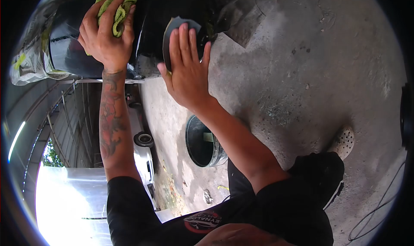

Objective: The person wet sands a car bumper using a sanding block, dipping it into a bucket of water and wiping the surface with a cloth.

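At the top left, my left hand (105,41) is closed around a crumpled green cloth (118,25) over the glossy black panel (71,34). My right hand (186,65) lies with its fingers extended over a grey sheet of sandpaper (169,34), holding it against the dark surface. The thumb stands out to the side near the sheet's lower edge. Part of the sandpaper is hidden beneath the fingers and palm.
Masking paper (30,65) borders the panel on the left. Below my right forearm, a dark bucket (194,140) stands on the concrete floor (293,82). A cable (375,209) lies at the lower right. A car wheel (143,139) shows further back.
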The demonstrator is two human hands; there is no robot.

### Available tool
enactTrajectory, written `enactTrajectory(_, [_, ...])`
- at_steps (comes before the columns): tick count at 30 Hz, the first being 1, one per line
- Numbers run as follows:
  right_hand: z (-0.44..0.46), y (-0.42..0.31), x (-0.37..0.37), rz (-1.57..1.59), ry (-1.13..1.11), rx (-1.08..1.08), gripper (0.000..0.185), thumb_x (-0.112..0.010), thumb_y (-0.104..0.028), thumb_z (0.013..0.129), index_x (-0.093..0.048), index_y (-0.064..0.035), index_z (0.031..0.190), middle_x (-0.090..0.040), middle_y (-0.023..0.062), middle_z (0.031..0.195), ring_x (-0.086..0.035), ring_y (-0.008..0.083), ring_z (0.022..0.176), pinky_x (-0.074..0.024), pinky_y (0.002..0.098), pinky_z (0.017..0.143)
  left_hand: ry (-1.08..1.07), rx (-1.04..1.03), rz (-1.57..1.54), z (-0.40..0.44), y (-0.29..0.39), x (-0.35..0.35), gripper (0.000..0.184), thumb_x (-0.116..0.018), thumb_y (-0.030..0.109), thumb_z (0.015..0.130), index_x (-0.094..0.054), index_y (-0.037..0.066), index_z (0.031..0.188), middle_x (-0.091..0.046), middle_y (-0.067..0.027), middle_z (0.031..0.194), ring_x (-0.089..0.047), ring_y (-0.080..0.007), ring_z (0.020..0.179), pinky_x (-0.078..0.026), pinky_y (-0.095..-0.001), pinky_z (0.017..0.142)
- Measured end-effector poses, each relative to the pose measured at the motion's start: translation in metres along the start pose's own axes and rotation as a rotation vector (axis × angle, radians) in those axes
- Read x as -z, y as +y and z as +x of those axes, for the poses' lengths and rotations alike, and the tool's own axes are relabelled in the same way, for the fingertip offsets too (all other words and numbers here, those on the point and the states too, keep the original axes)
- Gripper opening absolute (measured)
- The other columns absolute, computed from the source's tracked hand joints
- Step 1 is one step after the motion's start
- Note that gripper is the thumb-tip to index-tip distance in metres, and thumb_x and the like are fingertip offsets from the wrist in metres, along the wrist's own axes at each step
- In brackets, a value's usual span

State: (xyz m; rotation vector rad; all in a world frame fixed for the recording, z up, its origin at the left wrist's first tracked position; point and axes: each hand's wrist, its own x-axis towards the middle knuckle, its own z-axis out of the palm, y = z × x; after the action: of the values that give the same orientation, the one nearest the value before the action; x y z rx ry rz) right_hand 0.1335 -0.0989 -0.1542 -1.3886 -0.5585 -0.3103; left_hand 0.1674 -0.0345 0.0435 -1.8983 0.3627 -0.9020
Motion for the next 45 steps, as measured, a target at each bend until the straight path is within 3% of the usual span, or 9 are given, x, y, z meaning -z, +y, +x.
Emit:
enactTrajectory(5, [0.06,0.014,0.01,0.055,0.126,0.07,0.083,-0.06,-0.045,0.098,-0.031,0.0058,0.156,-0.028,0.0271,0.165,-0.027,0.0427,0.153,-0.0177,0.0668,0.119,0.009,-0.013,-0.01,-0.001,-0.002,-0.001,0.03,-0.081,0.035,0.086,-0.078,0.03,0.116,-0.067,0.0011,0.119,-0.064,-0.0219,0.106,-0.047,-0.0368,0.089])
enactTrajectory(8, [0.1,0.01,0.03,0.032,0.132,0.061,0.073,-0.042,-0.043,0.107,-0.028,0.0075,0.157,-0.028,0.0286,0.164,-0.027,0.0413,0.152,-0.0172,0.0599,0.123,0.015,-0.015,-0.018,-0.001,-0.004,-0.003,0.03,-0.082,0.035,0.086,-0.078,0.03,0.115,-0.067,0.0005,0.118,-0.064,-0.022,0.105,-0.046,-0.0367,0.089])
enactTrajectory(15, [0.014,0.0,0.007,0.026,-0.053,0.06,0.085,-0.053,-0.047,0.102,-0.022,0.0079,0.159,-0.019,0.0305,0.167,-0.018,0.0437,0.156,-0.0119,0.0673,0.121,0.007,-0.013,-0.029,-0.003,-0.006,-0.002,0.03,-0.082,0.036,0.086,-0.079,0.03,0.115,-0.067,0.0005,0.118,-0.064,-0.022,0.105,-0.046,-0.0365,0.089])
enactTrajectory(19, [0.084,0.018,0.022,0.043,0.148,0.091,0.08,-0.059,-0.042,0.098,-0.033,0.0079,0.154,-0.029,0.0275,0.164,-0.026,0.0409,0.153,-0.0175,0.0675,0.119,0.002,-0.015,-0.007,-0.003,-0.007,-0.002,0.03,-0.082,0.036,0.085,-0.079,0.03,0.115,-0.067,0.0008,0.118,-0.064,-0.0221,0.105,-0.046,-0.0367,0.089])
enactTrajectory(21, [0.096,0.016,0.03,-0.014,0.103,0.052,0.071,-0.042,-0.043,0.108,-0.028,0.0073,0.157,-0.028,0.0279,0.164,-0.028,0.0411,0.152,-0.0188,0.0608,0.123,0.01,-0.01,-0.013,-0.002,-0.005,-0.002,0.03,-0.082,0.036,0.085,-0.079,0.03,0.115,-0.067,0.0009,0.119,-0.064,-0.0221,0.105,-0.047,-0.0369,0.088])
enactTrajectory(25, [0.034,0.004,0.01,0.039,0.061,0.052,0.08,-0.059,-0.041,0.098,-0.031,0.0078,0.155,-0.027,0.0275,0.165,-0.026,0.0408,0.154,-0.0171,0.0687,0.119,0.004,0.002,-0.021,-0.002,-0.005,-0.002,0.031,-0.082,0.036,0.085,-0.078,0.03,0.116,-0.067,0.0009,0.119,-0.064,-0.0223,0.105,-0.047,-0.0373,0.088])
enactTrajectory(33, [0.099,0.02,0.038,-0.079,0.07,0.117,0.067,-0.041,-0.042,0.108,-0.033,0.0043,0.156,-0.028,0.0259,0.165,-0.026,0.0412,0.153,-0.0211,0.062,0.122,0.014,0.002,-0.046,-0.001,-0.004,-0.003,0.032,-0.08,0.03,0.086,-0.077,0.031,0.118,-0.067,0.0006,0.12,-0.064,-0.0226,0.107,-0.047,-0.0375,0.088])
enactTrajectory(37, [0.06,0.002,0.013,-0.018,0.1,0.093,0.08,-0.067,-0.044,0.092,-0.039,-0.006,0.156,-0.031,0.0122,0.166,-0.028,0.0336,0.154,-0.019,0.0726,0.116,-0.016,0.003,-0.04,-0.003,-0.007,-0.002,0.036,-0.08,0.025,0.084,-0.077,0.031,0.119,-0.066,0.0006,0.121,-0.063,-0.0226,0.109,-0.044,-0.0378,0.092])
enactTrajectory(45, [0.071,0.005,0.016,-0.004,0.135,0.175,0.071,-0.065,-0.045,0.094,-0.044,-0.014,0.155,-0.038,0.006,0.164,-0.034,0.0276,0.151,-0.0225,0.0764,0.112,0.025,0.026,-0.046,-0.007,-0.009,-0.004,0.038,-0.079,0.022,0.083,-0.076,0.031,0.119,-0.065,-0.0008,0.117,-0.061,-0.0239,0.109,-0.042,-0.0379,0.091])
